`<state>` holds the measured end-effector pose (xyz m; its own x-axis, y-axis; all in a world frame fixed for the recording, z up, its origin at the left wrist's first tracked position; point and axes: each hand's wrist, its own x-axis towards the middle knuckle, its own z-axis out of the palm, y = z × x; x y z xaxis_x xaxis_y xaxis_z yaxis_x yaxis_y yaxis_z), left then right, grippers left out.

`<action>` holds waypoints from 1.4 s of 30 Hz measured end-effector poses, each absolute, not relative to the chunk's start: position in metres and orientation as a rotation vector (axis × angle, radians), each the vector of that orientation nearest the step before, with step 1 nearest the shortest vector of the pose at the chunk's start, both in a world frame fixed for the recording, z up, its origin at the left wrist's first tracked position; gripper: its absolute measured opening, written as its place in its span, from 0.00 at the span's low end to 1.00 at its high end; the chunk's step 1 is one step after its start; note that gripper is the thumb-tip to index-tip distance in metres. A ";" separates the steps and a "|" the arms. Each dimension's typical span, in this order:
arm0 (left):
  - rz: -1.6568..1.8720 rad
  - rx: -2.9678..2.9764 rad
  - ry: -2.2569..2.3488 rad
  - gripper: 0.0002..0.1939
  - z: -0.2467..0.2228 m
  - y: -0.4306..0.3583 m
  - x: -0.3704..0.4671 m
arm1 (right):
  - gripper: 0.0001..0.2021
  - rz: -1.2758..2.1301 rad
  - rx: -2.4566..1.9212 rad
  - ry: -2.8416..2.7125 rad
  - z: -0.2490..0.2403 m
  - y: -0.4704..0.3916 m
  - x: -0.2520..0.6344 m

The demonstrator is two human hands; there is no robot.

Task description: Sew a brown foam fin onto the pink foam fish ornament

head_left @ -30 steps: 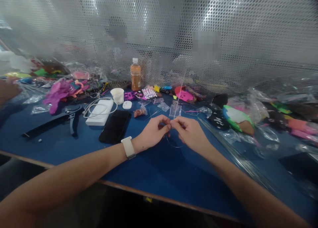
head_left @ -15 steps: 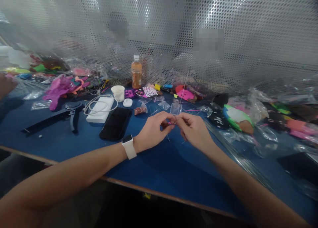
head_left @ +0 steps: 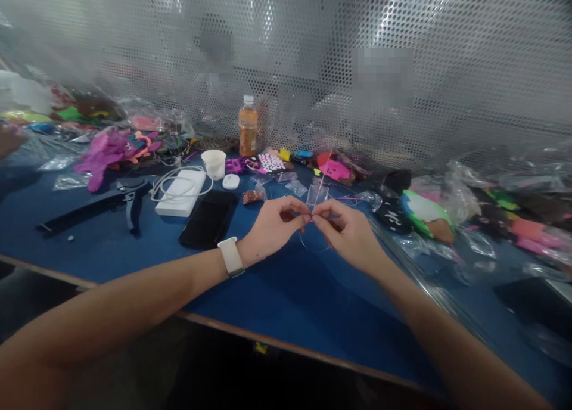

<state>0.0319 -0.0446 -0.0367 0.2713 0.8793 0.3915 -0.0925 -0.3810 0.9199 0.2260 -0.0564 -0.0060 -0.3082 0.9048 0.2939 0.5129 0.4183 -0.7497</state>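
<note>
My left hand [head_left: 280, 223] and my right hand [head_left: 346, 226] meet fingertip to fingertip over the blue table [head_left: 290, 303]. Both pinch a tiny pink piece [head_left: 311, 219], mostly hidden by the fingers. A thin clear strand [head_left: 325, 174] rises from between the hands, and a loop of it hangs below them. Just behind the fingertips lies a small clear plastic bag [head_left: 317, 194]. A pale watch band circles my left wrist.
Left of my hands lie a black phone [head_left: 209, 219], a white power bank [head_left: 182, 192] with a cable, and cutters [head_left: 131, 204]. A cup [head_left: 214, 164] and a bottle [head_left: 248, 127] stand behind. Clear strands [head_left: 424, 279] and colourful pieces lie right. Another person's hand [head_left: 9, 140] shows far left.
My fingertips have come closer together around the pink piece, covering more of it. My left wrist has turned, so the watch face no longer shows.
</note>
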 end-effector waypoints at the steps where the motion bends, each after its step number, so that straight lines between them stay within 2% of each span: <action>1: 1.278 1.571 0.738 0.03 -0.036 -0.044 0.032 | 0.06 0.701 -1.201 -1.949 -0.007 -0.056 0.226; 12: 1.282 1.715 0.772 0.02 -0.032 -0.045 0.029 | 0.16 1.059 -1.166 -1.738 -0.013 -0.053 0.223; 26: 1.321 2.058 0.818 0.05 -0.023 -0.053 0.025 | 0.15 1.224 -1.131 -1.664 -0.005 -0.058 0.220; 31: 1.363 2.133 0.851 0.04 -0.026 -0.055 0.025 | 0.15 1.138 -1.091 -1.648 -0.011 -0.056 0.220; 37: 1.307 1.741 0.799 0.02 -0.025 -0.054 0.029 | 0.10 0.965 -1.046 -1.794 -0.011 -0.056 0.224; 42: 1.264 1.464 0.614 0.05 -0.028 -0.050 0.031 | 0.07 0.555 -1.065 -2.015 -0.014 -0.058 0.231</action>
